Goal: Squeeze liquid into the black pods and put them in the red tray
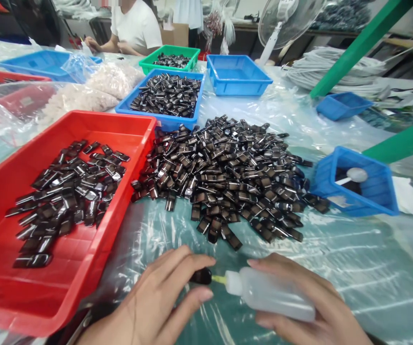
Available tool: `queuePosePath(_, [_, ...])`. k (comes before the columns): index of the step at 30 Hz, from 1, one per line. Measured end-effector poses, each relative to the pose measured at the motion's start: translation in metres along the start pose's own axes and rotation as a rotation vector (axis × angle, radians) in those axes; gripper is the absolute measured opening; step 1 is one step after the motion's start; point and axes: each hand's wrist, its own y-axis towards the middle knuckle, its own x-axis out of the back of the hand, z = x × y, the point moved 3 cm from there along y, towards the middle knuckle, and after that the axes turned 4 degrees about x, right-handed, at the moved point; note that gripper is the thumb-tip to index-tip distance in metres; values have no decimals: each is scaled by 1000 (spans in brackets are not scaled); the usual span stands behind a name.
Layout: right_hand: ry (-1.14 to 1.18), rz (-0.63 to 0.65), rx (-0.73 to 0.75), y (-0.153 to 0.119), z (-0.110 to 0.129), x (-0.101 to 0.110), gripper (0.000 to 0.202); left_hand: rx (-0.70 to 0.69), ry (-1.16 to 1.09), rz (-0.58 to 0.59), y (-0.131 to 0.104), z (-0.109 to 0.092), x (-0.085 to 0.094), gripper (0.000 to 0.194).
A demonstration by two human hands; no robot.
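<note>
Between the thumb and fingers of my left hand [166, 292] is a small glossy black piece [202, 276], partly covered by the fingers. My right hand [307, 292] is closed around a translucent white squeeze bottle [273, 292], held on its side. The bottle's thin yellow tip meets or nearly meets the right end of the piece. Just beyond my hands, a large heap of similar dark pieces [228, 177] lies on the plastic-covered table [350, 268]. More such pieces lie in a red tray [73, 268] on the left.
A blue bin [364, 194] holding a white-handled tool stands at the right. Behind the heap are a filled blue tray [123, 106], another blue tray [238, 86] and a green tray [170, 50]. Green bars [357, 52] slant in from the right. A person [137, 28] sits across the table.
</note>
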Motion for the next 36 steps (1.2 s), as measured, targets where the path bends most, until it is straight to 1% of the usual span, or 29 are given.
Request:
queuePosePath(2, [34, 12, -13, 0, -1, 1, 45, 13, 12, 27, -1, -1, 2, 32])
queuePosePath(5, [99, 44, 8, 4, 1, 3, 43, 12, -43, 52, -2, 3, 0, 36])
queuePosePath(9, [107, 57, 20, 9, 4, 7, 42, -22, -114, -48, -2, 14, -5, 35])
queuePosePath(12, [124, 29, 18, 12, 4, 9, 39, -27, -133, -76, -2, 17, -7, 35])
queuePosePath(16, [107, 45, 41, 15, 5, 10, 42, -28, -131, -17, -2, 12, -3, 38])
queuePosePath(19, [106, 42, 35, 15, 5, 12, 42, -22, -80, 35, -4, 7, 0, 39])
queuePosePath(22, [106, 32, 36, 13, 5, 14, 41, -34, -51, -7, -5, 7, 0, 36])
queuePosePath(24, [99, 35, 47, 13, 5, 14, 39, -49, -65, -56, -5, 8, -1, 35])
queuePosePath(26, [96, 44, 62, 12, 4, 13, 38, -39, -77, -78, -3, 10, -2, 33])
queuePosePath(30, [92, 79, 59, 10, 1, 12, 39, 3, -70, -78, -2, 11, -1, 29])
queuePosePath(36, [87, 99, 86, 10, 2, 13, 41, -44, -89, -73, -3, 8, 0, 27])
